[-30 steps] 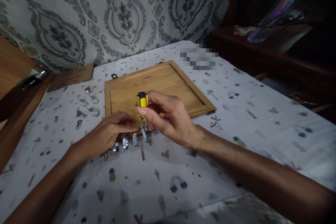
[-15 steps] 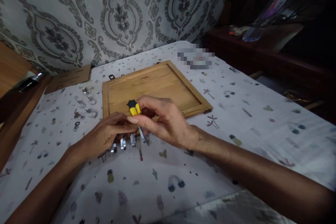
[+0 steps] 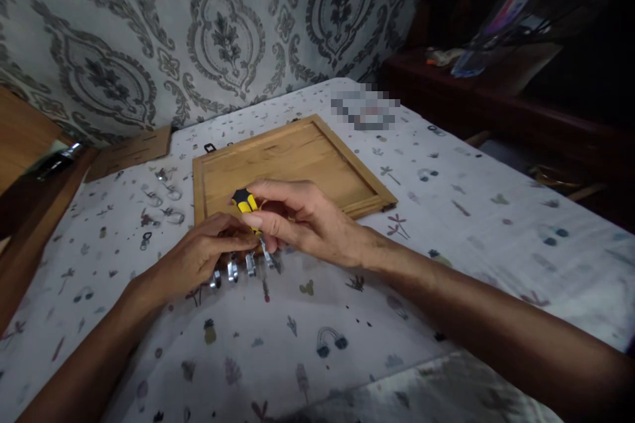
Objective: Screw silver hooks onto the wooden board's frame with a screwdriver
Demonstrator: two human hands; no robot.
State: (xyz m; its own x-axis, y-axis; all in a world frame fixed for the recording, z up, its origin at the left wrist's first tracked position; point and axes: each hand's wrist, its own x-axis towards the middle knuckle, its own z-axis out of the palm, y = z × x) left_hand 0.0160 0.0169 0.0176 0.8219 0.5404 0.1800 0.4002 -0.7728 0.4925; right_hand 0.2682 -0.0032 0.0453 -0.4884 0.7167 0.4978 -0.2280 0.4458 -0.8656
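Observation:
My right hand pinches a yellow-and-black screwdriver by its handle, with thumb and fingers closed around it. The screwdriver tilts, its shaft pointing down to a row of shiny metal hooks. My left hand lies just left of the tool, its fingers closed over a narrow brown strip that the hooks stick out from. Most of the strip is hidden by my fingers, and the exact spot the tip touches cannot be made out. Behind both hands lies a framed wooden panel, flat on the patterned cloth.
Several loose metal hooks lie on the left of the cloth. A cardboard piece rests by the wall. A blurred-out item lies at the back right. A clear bottle stands on a dark wooden surface at right.
The screwdriver's handle has tipped to the left, and more of the handle and shaft shows. My right hand has shifted slightly left; my left hand stays in place.

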